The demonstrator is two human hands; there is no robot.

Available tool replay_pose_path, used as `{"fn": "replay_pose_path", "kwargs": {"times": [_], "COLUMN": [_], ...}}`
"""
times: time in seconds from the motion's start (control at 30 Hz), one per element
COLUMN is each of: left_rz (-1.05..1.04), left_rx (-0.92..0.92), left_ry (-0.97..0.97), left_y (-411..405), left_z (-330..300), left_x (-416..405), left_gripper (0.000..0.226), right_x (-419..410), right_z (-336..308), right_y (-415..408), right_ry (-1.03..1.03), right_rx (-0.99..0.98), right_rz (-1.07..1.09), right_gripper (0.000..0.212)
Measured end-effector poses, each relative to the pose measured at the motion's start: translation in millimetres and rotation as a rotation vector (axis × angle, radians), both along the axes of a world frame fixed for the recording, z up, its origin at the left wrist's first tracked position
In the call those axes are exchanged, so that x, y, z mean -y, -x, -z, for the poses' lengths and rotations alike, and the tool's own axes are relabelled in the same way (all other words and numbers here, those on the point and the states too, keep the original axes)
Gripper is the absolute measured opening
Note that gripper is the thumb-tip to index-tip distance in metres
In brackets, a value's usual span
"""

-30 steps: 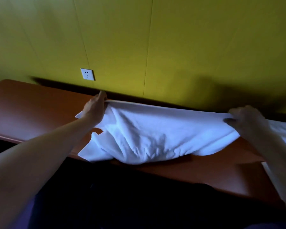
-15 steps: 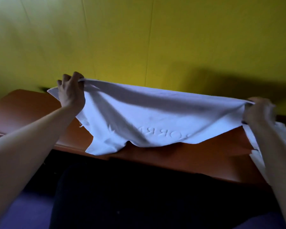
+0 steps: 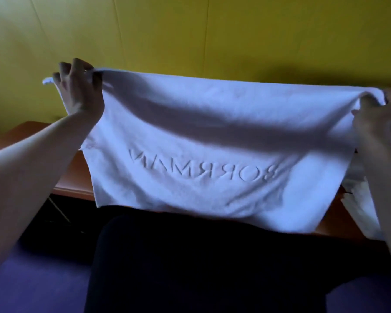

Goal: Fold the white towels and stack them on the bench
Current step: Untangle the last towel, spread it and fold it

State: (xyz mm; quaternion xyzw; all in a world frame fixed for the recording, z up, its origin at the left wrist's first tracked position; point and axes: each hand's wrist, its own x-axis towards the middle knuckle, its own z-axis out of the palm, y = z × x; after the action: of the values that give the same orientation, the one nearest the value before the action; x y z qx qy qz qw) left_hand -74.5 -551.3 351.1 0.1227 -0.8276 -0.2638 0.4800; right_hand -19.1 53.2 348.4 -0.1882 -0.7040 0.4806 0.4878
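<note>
A yellow panelled wall (image 3: 235,30) fills the upper part of the view. Below it runs the reddish-brown table (image 3: 72,175), whose front edge shows at the left and again at the lower right. In the foreground sits the person's dark-clothed lap (image 3: 190,263) above a purple floor (image 3: 32,279).

A white towel (image 3: 212,132) hangs spread out in the air in front of the table, stretched between the two hands, its lower edge draped over the lap. Raised lettering runs across its middle and reads mirrored from this side.

The left hand (image 3: 81,91) grasps the towel's upper left corner, its fingers (image 3: 64,68) curled over the edge. The right hand (image 3: 379,118) pinches the upper right corner, with cloth bunched at its fingertips. More white cloth (image 3: 359,199) lies on the table at the far right, partly hidden behind the right forearm.
</note>
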Motion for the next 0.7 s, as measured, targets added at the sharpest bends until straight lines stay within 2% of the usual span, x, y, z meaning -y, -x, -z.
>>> {"fn": "replay_pose_path", "kwargs": {"times": [0.07,0.17,0.23,0.47,0.7], "left_rz": [0.003,0.012,0.005,0.004,0.032], "left_rx": [0.045,0.129,0.191,0.313,0.453], "left_ry": [0.000,0.035,0.044,0.086,0.124], "left_y": [17,45,67,166,276], "left_z": [17,44,66,131,199], "left_x": [-3,-6,-7,-16,-34], "left_gripper": [0.025,0.022,0.021,0.021,0.019], "right_x": [-8,-46,-48,-14,-16], "right_z": [12,59,83,131,196], "right_y": [17,69,96,178,269], "right_ry": [-0.001,-0.004,-0.016,-0.110,-0.184], "right_rx": [0.066,0.169,0.247,0.386,0.589], "right_rz": [0.036,0.064,0.043,0.058,0.040], "right_gripper": [0.009,0.013,0.004,0.044,0.034]}}
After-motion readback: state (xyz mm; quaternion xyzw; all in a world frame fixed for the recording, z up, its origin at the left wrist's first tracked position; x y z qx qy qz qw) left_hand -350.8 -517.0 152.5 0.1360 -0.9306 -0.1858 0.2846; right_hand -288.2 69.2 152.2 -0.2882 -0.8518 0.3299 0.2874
